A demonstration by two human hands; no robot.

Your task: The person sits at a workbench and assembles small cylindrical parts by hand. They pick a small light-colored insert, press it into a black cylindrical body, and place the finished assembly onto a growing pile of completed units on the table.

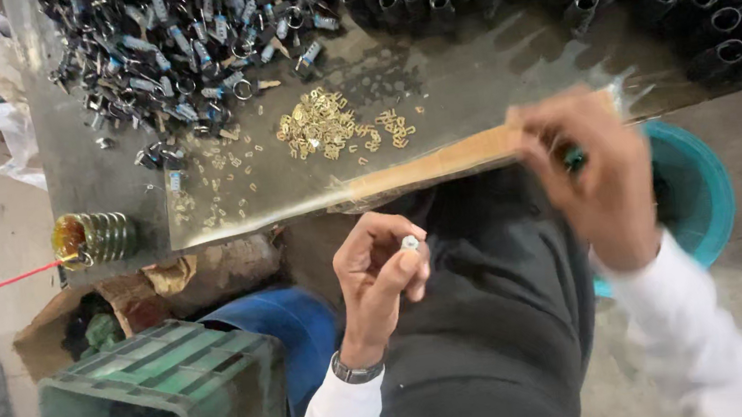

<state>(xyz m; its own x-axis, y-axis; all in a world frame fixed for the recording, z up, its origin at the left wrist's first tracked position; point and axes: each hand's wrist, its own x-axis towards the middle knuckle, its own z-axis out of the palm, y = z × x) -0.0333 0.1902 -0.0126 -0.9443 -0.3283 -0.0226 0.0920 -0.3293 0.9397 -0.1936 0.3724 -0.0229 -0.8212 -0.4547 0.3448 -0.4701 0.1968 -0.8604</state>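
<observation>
Head: small silver cap [409, 243], axis unclear.

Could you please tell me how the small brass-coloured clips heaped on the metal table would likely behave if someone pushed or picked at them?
The brass-coloured clips look tiny and thin, so probably light. They lie in a loose heap with strays around it, so a push would likely scatter them. The metal table looks smooth and shiny, so they may slide easily.
</observation>
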